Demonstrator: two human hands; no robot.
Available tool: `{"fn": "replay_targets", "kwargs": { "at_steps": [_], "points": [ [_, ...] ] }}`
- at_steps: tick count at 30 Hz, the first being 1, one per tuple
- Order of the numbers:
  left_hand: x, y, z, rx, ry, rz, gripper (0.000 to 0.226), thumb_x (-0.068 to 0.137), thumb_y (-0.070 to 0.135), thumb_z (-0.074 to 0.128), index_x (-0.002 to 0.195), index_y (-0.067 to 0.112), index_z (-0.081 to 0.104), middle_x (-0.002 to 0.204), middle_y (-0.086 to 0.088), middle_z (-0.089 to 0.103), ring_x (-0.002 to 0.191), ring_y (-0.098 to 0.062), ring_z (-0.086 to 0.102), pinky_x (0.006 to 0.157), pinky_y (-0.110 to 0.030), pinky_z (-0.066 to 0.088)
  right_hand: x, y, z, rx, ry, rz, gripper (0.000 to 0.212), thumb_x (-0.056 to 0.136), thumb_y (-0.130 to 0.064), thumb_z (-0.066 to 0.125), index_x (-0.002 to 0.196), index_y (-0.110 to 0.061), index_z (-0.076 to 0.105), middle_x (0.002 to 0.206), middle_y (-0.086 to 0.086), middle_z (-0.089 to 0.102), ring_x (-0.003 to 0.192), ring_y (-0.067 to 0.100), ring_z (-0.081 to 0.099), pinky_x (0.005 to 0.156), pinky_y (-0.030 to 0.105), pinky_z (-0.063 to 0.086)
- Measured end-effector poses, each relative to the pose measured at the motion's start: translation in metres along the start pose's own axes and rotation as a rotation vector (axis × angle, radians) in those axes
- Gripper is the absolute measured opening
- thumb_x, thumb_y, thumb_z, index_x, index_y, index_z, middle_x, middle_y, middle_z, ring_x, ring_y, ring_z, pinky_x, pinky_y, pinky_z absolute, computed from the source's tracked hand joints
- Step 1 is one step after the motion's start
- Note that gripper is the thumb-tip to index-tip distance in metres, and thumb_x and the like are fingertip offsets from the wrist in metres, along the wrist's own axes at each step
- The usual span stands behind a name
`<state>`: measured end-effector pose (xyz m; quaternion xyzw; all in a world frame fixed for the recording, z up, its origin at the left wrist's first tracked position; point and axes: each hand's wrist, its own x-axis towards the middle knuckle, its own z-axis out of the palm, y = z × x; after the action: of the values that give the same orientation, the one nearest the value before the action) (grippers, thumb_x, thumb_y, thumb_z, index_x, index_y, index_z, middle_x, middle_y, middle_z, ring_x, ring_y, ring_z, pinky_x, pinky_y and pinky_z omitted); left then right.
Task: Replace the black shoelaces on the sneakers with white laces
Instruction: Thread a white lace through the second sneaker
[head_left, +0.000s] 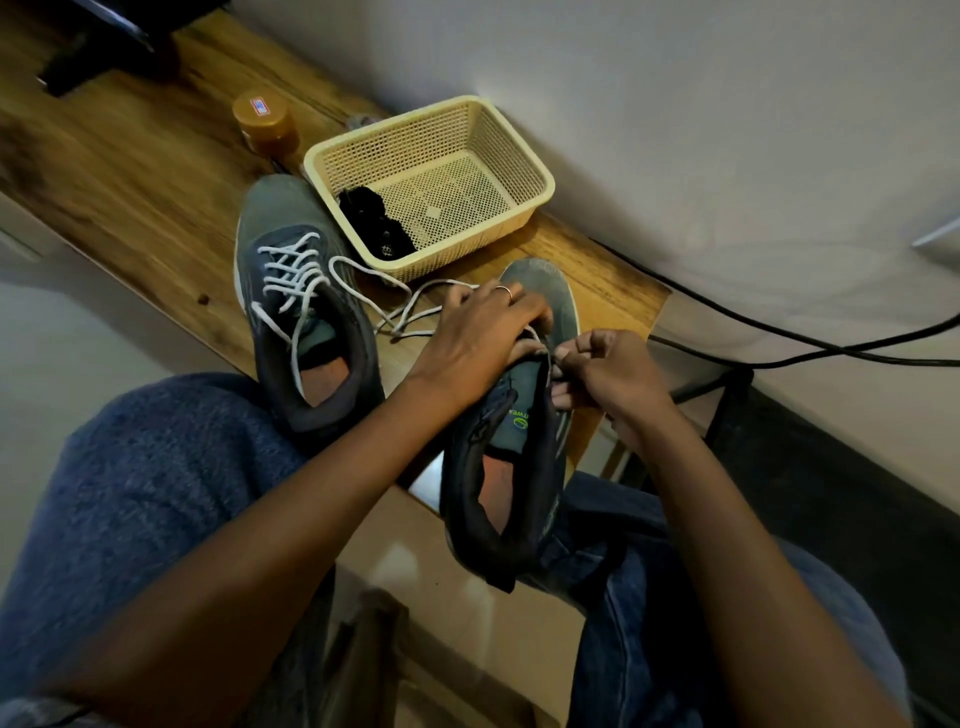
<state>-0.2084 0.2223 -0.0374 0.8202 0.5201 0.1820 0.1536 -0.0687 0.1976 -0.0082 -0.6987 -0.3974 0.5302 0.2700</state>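
Observation:
Two grey sneakers lie on a wooden table. The left sneaker is threaded with a white lace whose loose ends trail to the right. The right sneaker hangs over the table's near edge above my lap. My left hand presses down on its tongue and eyelet area, covering most of the lacing. My right hand pinches a white lace end at the shoe's right eyelets. Black laces lie bunched in a cream basket.
An orange-lidded jar stands behind the basket. Black cables run along the wall at the right. A dark object sits at the table's far left end. My blue-jeaned knees are below the table edge.

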Motion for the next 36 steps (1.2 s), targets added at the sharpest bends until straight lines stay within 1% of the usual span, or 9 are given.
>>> {"fn": "replay_targets", "kwargs": {
  "at_steps": [5, 9, 12, 14, 19, 22, 26, 31, 36],
  "points": [
    [0.002, 0.0, -0.008, -0.051, -0.07, 0.003, 0.022, 0.089, 0.032, 0.062, 0.109, 0.024, 0.063, 0.116, 0.004, 0.058, 0.116, -0.017, 0.045, 0.089, -0.034, 0.026, 0.005, 0.001, 0.006, -0.148, 0.064, -0.009, 0.016, 0.102, -0.009, 0.038, 0.089, -0.008, 0.047, 0.067, 0.013, 0.059, 0.039, 0.012, 0.059, 0.043, 0.026, 0.051],
    [0.002, -0.002, -0.012, -0.031, -0.078, -0.022, 0.024, 0.088, 0.036, 0.063, 0.11, 0.027, 0.063, 0.116, 0.005, 0.057, 0.117, -0.017, 0.046, 0.092, -0.036, 0.029, 0.007, -0.007, -0.006, -0.057, 0.191, -0.032, 0.017, 0.103, -0.015, 0.034, 0.087, -0.016, 0.039, 0.079, 0.01, 0.058, 0.057, 0.023, 0.067, 0.063, 0.038, 0.058],
    [0.003, 0.0, -0.013, -0.002, -0.077, -0.021, 0.026, 0.088, 0.039, 0.062, 0.111, 0.027, 0.062, 0.116, 0.005, 0.057, 0.118, -0.016, 0.046, 0.09, -0.035, 0.03, 0.006, -0.017, -0.02, 0.084, 0.257, -0.074, 0.012, 0.103, -0.011, 0.036, 0.095, -0.009, 0.044, 0.09, 0.011, 0.058, 0.052, 0.016, 0.066, 0.052, 0.028, 0.057],
    [0.003, 0.0, -0.014, 0.019, -0.089, -0.023, 0.028, 0.089, 0.039, 0.061, 0.114, 0.027, 0.061, 0.118, 0.004, 0.056, 0.119, -0.017, 0.045, 0.092, -0.035, 0.031, 0.003, -0.023, -0.022, 0.236, 0.222, -0.071, 0.009, 0.102, -0.006, 0.036, 0.099, -0.006, 0.044, 0.091, 0.014, 0.059, 0.049, 0.016, 0.066, 0.046, 0.023, 0.053],
    [0.004, 0.001, -0.019, 0.065, -0.151, -0.021, 0.039, 0.089, 0.04, 0.061, 0.123, 0.023, 0.053, 0.124, 0.001, 0.053, 0.123, -0.02, 0.041, 0.094, -0.04, 0.034, -0.003, -0.03, -0.013, 0.472, 0.095, 0.037, 0.014, 0.104, -0.008, 0.032, 0.092, -0.01, 0.039, 0.083, 0.019, 0.063, 0.048, 0.019, 0.067, 0.046, 0.025, 0.056],
    [0.004, 0.001, -0.026, 0.086, -0.128, -0.043, 0.037, 0.091, 0.043, 0.058, 0.12, 0.021, 0.056, 0.121, -0.001, 0.054, 0.119, -0.022, 0.044, 0.091, -0.04, 0.037, 0.0, -0.03, -0.014, 0.451, 0.15, 0.037, 0.008, 0.102, -0.008, 0.038, 0.097, -0.009, 0.044, 0.076, 0.016, 0.063, 0.047, 0.015, 0.064, 0.047, 0.022, 0.055],
    [0.007, -0.002, -0.036, 0.013, -0.053, -0.092, 0.029, 0.094, 0.04, 0.054, 0.111, 0.018, 0.062, 0.11, -0.006, 0.062, 0.107, -0.027, 0.056, 0.084, -0.039, 0.041, 0.0, -0.034, -0.018, 0.34, 0.288, -0.198, 0.007, 0.099, -0.005, 0.045, 0.097, -0.006, 0.051, 0.066, 0.01, 0.058, 0.041, 0.01, 0.057, 0.042, 0.019, 0.047],
    [0.006, -0.007, -0.038, -0.006, -0.052, -0.17, 0.023, 0.094, 0.04, 0.056, 0.107, 0.022, 0.064, 0.106, -0.005, 0.068, 0.101, -0.029, 0.061, 0.078, -0.035, 0.043, -0.008, -0.045, -0.024, 0.302, 0.378, -0.433, 0.009, 0.099, -0.007, 0.047, 0.104, -0.001, 0.052, 0.069, 0.009, 0.06, 0.047, 0.011, 0.058, 0.046, 0.022, 0.049],
    [0.005, -0.008, -0.038, -0.081, -0.08, -0.253, 0.021, 0.093, 0.042, 0.057, 0.104, 0.026, 0.064, 0.106, -0.004, 0.069, 0.104, -0.027, 0.061, 0.081, -0.034, 0.042, -0.013, -0.052, -0.033, 0.292, 0.56, -0.752, 0.004, 0.1, -0.011, 0.047, 0.097, -0.012, 0.05, 0.076, 0.007, 0.06, 0.06, 0.017, 0.064, 0.057, 0.027, 0.054]
  ]
}}
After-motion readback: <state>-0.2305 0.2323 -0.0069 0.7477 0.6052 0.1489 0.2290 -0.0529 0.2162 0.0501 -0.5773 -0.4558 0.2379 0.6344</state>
